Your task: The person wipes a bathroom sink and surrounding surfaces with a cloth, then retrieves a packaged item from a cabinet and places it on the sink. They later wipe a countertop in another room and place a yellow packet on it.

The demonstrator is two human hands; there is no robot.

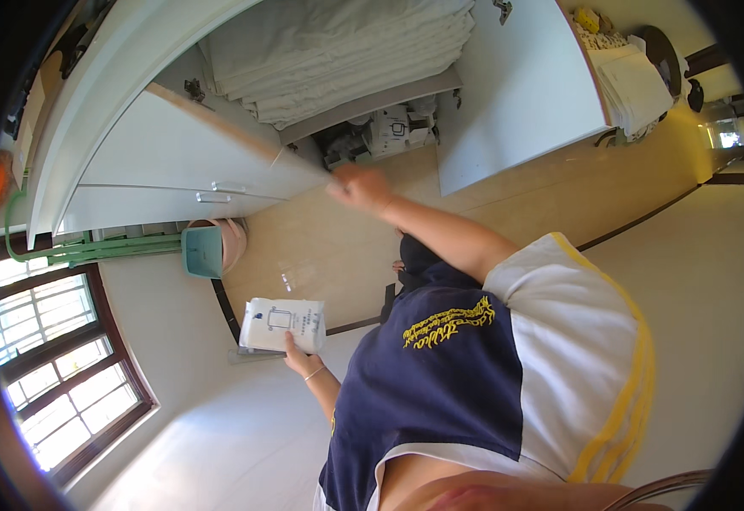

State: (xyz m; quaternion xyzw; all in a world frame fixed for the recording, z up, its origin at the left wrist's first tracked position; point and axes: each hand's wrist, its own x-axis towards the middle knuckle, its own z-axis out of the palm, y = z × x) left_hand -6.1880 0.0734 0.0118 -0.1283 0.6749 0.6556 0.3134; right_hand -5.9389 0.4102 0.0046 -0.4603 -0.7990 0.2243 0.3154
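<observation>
My left hand [303,358] holds a white soft plastic-wrapped pack [285,324], thumb across its printed face. The pack bears writing and a line drawing. A grey, partly see-through flat thing [253,356] shows just below it; whether I hold that too is unclear. My right hand [365,190], slightly blurred, has its fingers on the free corner of the left white cabinet door [174,153], which stands ajar. Inside the cabinet, folded white cloths [340,57] lie stacked on a shelf [372,105]. Beneath that shelf sits a similar white pack [389,129] among other small items.
The right cabinet door [519,96] stands wide on its hinges. Below the left door are drawer fronts with metal handles [213,198]. A pink bucket [234,243] and a teal plastic container [202,251] stand by the wall near a barred window [65,358]. White papers [634,83] lie at the right.
</observation>
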